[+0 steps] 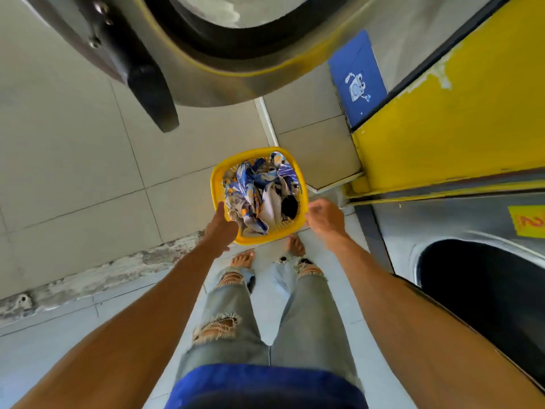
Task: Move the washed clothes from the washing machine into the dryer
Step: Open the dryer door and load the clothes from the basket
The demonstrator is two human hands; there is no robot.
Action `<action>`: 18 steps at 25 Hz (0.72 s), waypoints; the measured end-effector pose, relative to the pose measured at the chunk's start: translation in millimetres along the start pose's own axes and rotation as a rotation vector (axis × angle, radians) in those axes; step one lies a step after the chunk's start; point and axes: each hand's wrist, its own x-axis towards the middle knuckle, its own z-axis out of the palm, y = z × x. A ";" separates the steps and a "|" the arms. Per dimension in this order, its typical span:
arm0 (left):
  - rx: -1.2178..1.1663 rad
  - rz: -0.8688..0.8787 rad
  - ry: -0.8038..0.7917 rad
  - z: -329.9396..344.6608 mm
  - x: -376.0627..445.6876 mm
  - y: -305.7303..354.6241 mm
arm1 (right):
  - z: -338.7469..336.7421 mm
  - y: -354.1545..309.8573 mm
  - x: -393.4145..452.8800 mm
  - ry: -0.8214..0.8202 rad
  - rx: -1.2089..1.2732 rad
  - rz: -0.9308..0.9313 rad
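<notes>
A yellow plastic basket (303, 202) stands on the tiled floor just in front of my bare feet. It holds crumpled blue, white and orange patterned clothes (259, 190). My left hand (219, 228) reaches down to the basket's left rim, fingers extended against it. At the basket's right rim is my right hand (323, 216), with its fingers loosely curled; whether it grips the rim is unclear. A round open drum mouth (486, 290) of a steel machine lies at the right, dark inside. An open round steel door (182, 54) with a glass window hangs above at the top.
A black door hinge or handle (150, 90) juts down at the upper left. A yellow machine panel (457, 113) and a blue sticker (358, 81) are on the right. Beige floor tiles (73, 172) spread to the left, with a worn concrete strip (88, 276).
</notes>
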 end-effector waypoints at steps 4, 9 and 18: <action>0.096 0.211 -0.114 -2.4 -88.4 33.5 | -40.0 18.0 -96.8 0.196 0.215 0.064; 0.416 0.622 -0.218 24.6 -173.8 63.4 | -71.4 32.4 -187.8 0.479 0.428 0.031; 0.828 1.041 -0.617 136.6 -315.3 94.6 | -160.4 106.7 -338.2 1.050 0.629 0.130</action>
